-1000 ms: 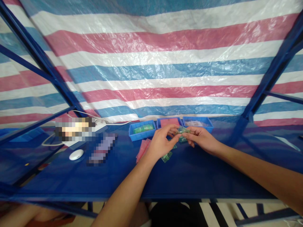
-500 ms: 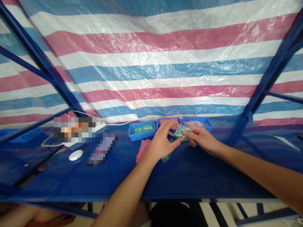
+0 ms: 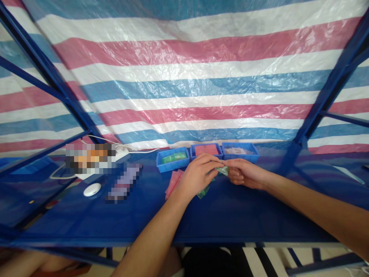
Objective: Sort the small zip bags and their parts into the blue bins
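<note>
My left hand (image 3: 198,173) and my right hand (image 3: 243,173) meet over the blue table (image 3: 230,215), both pinched on a small clear green packet (image 3: 222,170) between their fingertips. Under my left hand another green packet (image 3: 203,191) lies on the table, and a few pink packets (image 3: 173,181) lie to its left. Behind the hands stand three small blue trays: one with green packets (image 3: 173,157), one with pink packets (image 3: 206,150), one with pale items (image 3: 240,151).
A white round device (image 3: 92,189) and a white power strip with cables (image 3: 122,153) lie at the left of the table. A striped red, white and blue tarp (image 3: 184,77) hangs behind, held by blue frame bars (image 3: 325,100). The table's front edge is near me.
Both hands have dropped lower toward the table with the green packet. The packet, held up and spread half a second ago, is now mostly covered between the fingertips.
</note>
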{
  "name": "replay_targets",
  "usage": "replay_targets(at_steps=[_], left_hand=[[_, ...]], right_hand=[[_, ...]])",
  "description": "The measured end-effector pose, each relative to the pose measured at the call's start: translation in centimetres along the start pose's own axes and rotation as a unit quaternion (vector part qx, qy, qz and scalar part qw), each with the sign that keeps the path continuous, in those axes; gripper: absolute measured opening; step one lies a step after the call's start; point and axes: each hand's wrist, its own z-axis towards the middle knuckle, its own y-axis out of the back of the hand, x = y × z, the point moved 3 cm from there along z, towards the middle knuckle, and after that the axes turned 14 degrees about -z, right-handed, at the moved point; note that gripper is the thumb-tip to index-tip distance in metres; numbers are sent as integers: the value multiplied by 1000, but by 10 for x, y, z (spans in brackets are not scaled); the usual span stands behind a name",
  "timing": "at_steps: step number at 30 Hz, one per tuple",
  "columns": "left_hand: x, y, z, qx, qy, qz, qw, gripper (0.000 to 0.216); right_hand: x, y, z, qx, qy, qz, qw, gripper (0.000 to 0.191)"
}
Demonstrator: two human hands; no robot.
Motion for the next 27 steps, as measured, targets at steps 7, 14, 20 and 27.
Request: replay_targets(at_steps=[7,14,20,27], left_hand=[[-5,6,1,-54,41,-7,998,20],[-7,11,4,-148,130,-51,979,21],[2,5,3,-155,193,-145,958,28],[3,-2,3,-144,204,-223,942,34]], right_hand=[[5,-1,0,-76,66,-92,991,54],[9,4,-2,-143,168,-183,958,34],[6,7,0,-127,200,-204,950,27],[9,4,-2,-124,195,-211,950,27]])
